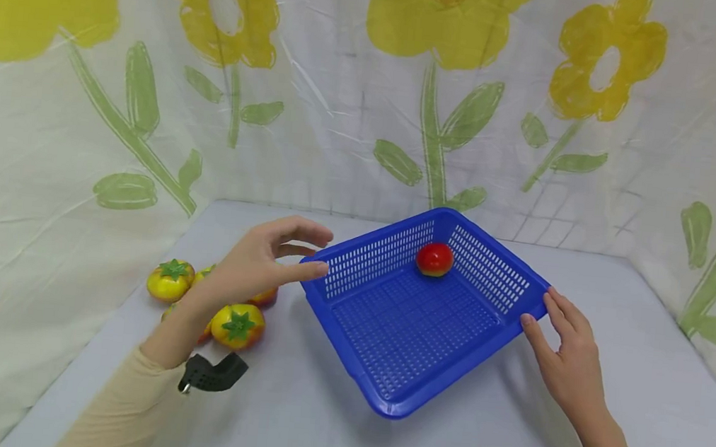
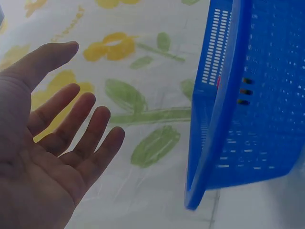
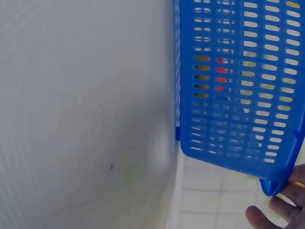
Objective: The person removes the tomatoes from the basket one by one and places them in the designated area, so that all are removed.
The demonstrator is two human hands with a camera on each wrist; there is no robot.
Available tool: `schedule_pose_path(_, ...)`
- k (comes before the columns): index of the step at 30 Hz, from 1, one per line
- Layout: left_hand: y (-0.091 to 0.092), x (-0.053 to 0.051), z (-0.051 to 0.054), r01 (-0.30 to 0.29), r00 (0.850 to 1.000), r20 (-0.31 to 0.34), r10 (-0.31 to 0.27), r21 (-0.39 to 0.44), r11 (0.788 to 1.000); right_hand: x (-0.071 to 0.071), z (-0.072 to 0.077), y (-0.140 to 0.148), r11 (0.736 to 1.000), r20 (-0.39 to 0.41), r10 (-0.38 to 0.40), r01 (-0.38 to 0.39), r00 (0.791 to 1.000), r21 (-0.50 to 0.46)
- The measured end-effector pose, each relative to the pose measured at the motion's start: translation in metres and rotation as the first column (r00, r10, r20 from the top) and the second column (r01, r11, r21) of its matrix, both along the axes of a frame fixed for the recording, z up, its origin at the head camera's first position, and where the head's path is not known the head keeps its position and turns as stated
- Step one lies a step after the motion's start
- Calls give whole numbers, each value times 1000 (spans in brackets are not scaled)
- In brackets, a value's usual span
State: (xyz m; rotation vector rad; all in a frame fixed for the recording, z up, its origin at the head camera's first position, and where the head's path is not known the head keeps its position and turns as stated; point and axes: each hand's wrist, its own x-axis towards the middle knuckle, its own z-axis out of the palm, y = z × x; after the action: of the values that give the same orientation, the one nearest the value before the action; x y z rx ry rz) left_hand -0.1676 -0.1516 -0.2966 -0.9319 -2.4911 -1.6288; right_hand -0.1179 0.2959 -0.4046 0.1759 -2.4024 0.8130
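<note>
A blue plastic basket (image 1: 413,328) with slotted walls sits at the middle, its corners pointing toward and away from me. Inside, near the far corner, lies one red round fruit (image 1: 434,259). My right hand (image 1: 570,356) pinches the rim at the basket's right corner, thumb on the near side; its fingers (image 3: 288,205) show at that corner in the right wrist view. By the left corner is my left hand (image 1: 265,258), fingers spread and holding nothing; the left wrist view shows a gap between this hand (image 2: 62,138) and the basket (image 2: 267,95).
Several yellow-red fruits with green leafy tops, such as this one (image 1: 237,326), lie on the white table (image 1: 289,423) left of the basket, partly behind my left forearm. A white curtain (image 1: 328,128) painted with yellow flowers surrounds the table's back and sides.
</note>
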Motion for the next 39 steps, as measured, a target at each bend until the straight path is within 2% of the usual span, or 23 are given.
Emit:
schedule_pose_path(4, 29, -19, 7, 69, 997, -15, -69, -33, 997, -1, 1, 1, 1000, -2, 0, 0, 1000, 5)
schedule_pose_path(8, 55, -35, 9, 142, 989, -32, -144, -49, 989, -1, 2, 1, 1000, 7, 3, -3, 1000, 3)
schedule_pose_path(14, 90, -52, 11, 225, 974, -5, -226, -74, 972, -1, 3, 0, 1000, 13, 10, -10, 1000, -10)
schedule_pose_path(21, 118, -67, 16, 236, 971, 52, -231, -126, 964, -2, 3, -1, 1000, 24, 7, -6, 1000, -9)
schedule_pose_path(27, 134, -81, 13, 264, 963, 80, -256, -126, 956, -2, 1, 0, 1000, 28, 1, -1, 1000, -6)
schedule_pose_path(33, 146, -93, 4, 261, 963, 97, -251, -117, 958, -2, 2, -1, 1000, 29, 1, -1, 1000, -11)
schedule_pose_path(39, 161, -104, -15, 228, 968, 134, -212, -115, 967, 0, 2, 1, 1000, 30, -6, 6, 1000, -7)
